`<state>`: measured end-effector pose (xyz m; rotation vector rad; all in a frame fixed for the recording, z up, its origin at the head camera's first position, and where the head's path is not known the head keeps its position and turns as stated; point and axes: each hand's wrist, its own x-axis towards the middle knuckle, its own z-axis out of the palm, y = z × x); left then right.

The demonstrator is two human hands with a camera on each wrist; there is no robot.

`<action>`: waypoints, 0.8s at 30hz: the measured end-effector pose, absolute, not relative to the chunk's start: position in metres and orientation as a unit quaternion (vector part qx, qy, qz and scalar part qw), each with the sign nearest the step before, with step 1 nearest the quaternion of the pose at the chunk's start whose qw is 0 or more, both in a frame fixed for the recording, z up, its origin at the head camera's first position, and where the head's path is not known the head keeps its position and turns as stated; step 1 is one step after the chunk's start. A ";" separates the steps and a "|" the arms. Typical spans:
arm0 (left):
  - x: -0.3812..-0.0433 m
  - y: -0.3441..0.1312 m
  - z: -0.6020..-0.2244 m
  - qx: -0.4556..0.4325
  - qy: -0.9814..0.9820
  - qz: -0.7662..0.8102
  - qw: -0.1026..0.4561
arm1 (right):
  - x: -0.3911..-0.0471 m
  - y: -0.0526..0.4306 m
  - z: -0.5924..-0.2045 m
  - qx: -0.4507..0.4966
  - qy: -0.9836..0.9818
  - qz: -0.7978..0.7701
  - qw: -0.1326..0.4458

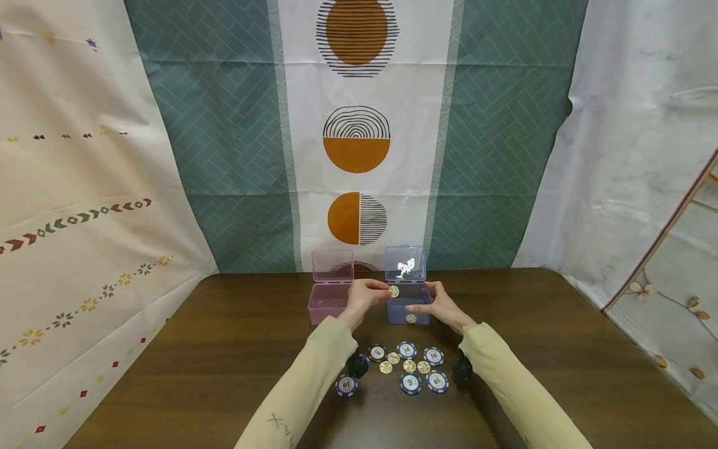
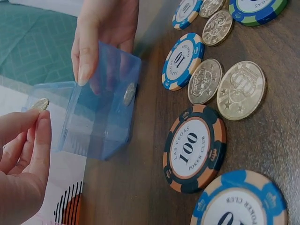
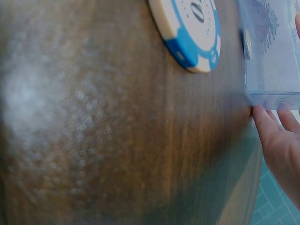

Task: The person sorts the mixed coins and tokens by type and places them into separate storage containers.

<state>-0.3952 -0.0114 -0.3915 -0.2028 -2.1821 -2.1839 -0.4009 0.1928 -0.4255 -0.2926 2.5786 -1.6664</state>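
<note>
My left hand point(image 1: 361, 300) pinches a gold coin point(image 1: 394, 291) between thumb and fingertips, up at the rim of an open blue see-through box point(image 1: 397, 316). From the right side my right hand point(image 1: 443, 308) grips that box, with its thumb across the front and its fingers around the side. Another coin point(image 2: 130, 93) shows through the box's front wall, near the bottom. In the right wrist view, fingers point(image 3: 265, 124) touch the box's end wall. The blue lid point(image 1: 405, 263) stands raised at the back.
An open pink see-through box point(image 1: 322, 305) stands left of the blue one, its lid up. In front lie several gold coins point(image 1: 409, 366) and poker chips, among them a black-and-orange 100 chip point(image 2: 194, 148) and blue-and-white chips point(image 1: 437, 381). Patterned cloth point(image 1: 370, 156) hangs behind the table.
</note>
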 end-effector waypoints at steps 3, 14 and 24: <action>-0.395 -0.010 -0.393 -0.068 -0.711 -0.699 0.019 | -0.400 0.193 -0.425 -0.096 0.836 -0.540 0.030; -0.392 -0.015 -0.388 -0.131 -0.735 -0.665 -0.015 | -0.404 0.194 -0.425 -0.104 0.827 -0.551 0.032; -0.383 -0.027 -0.386 -0.190 -0.772 -0.602 -0.065 | -0.400 0.194 -0.424 -0.097 0.835 -0.540 0.035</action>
